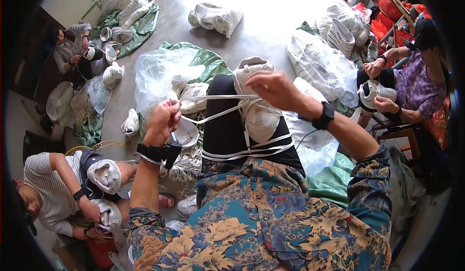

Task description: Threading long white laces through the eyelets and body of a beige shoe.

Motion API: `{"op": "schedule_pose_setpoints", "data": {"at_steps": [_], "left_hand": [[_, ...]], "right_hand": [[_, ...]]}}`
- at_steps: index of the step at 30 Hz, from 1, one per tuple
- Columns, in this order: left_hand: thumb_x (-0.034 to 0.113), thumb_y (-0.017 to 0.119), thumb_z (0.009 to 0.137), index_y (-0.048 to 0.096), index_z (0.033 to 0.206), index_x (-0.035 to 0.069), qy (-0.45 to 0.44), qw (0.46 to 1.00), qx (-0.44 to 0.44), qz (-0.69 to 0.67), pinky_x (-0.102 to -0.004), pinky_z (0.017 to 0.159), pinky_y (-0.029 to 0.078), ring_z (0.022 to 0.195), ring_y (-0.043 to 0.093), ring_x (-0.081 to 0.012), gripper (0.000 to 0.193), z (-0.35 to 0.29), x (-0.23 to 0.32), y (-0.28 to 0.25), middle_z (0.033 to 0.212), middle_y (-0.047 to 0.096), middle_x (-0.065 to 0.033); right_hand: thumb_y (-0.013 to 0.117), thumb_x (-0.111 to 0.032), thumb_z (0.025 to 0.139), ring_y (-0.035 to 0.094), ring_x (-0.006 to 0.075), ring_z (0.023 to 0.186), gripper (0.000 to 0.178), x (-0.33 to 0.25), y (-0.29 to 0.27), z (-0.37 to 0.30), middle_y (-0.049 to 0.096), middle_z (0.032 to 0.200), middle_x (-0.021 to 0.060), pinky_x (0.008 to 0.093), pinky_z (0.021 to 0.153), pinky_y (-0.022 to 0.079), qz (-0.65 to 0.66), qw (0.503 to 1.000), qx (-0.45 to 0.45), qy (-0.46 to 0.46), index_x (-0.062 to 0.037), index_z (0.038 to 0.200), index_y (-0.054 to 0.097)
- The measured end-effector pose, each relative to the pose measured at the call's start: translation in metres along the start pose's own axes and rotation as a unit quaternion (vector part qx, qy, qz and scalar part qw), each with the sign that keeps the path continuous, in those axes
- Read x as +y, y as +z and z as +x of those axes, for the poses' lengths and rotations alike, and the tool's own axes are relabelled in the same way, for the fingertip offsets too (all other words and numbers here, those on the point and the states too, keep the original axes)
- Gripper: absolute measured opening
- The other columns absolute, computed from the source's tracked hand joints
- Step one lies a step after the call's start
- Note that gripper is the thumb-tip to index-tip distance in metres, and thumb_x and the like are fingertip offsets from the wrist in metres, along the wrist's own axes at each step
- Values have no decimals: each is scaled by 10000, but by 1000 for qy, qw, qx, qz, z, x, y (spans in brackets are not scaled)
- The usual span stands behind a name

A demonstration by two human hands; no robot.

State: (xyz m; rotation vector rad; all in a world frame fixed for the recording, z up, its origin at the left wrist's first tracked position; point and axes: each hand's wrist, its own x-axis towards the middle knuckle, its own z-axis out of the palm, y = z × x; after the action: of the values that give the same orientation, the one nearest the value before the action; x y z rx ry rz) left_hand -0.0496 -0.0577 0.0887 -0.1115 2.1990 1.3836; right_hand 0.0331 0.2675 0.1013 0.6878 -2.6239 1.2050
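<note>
A cream sneaker [262, 120] lies on my lap, its toe toward me. My left hand [164, 118] is closed in a pinch on a white shoelace [218, 97], left of the shoe. From there the lace runs taut to my right hand [277, 90], which is over the shoe's upper part with its fingers curled round the lace. A second strand sags from near my left hand to the shoe's eyelets. More loose white laces [247, 151] lie across my black-trousered thighs.
Clear plastic bags [162, 75] and green sheeting [213, 60] with shoes lie ahead on the left. A large bag of shoes [322, 67] stands ahead right. Co-workers with shoes sit at far left, lower left [58, 188] and right [411, 82]. Bundled laces [186, 164] lie beside my left leg.
</note>
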Motion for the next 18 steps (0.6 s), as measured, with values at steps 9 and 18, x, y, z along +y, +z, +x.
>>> {"op": "schedule_pose_setpoints", "data": {"at_steps": [9,18], "left_hand": [[83,420,926,491,993,26,73,835,-245,-487,-250,535,432,608,525,-183,113,-17,47,27,861,562,-109],[42,467,889,568,943,-48,57,756,-120,-641,-312,724,516,877,622,-259,146,61,-50,-2,990,622,-178]], "right_hand": [[501,-72,825,551,134,641,160,-7,0,0,595,797,55,273,562,446,188,971,-144,31,-4,939,590],[385,-98,954,256,58,437,149,82,-259,-111,281,575,-28,207,379,224,690,589,385,170,-21,850,459]]}}
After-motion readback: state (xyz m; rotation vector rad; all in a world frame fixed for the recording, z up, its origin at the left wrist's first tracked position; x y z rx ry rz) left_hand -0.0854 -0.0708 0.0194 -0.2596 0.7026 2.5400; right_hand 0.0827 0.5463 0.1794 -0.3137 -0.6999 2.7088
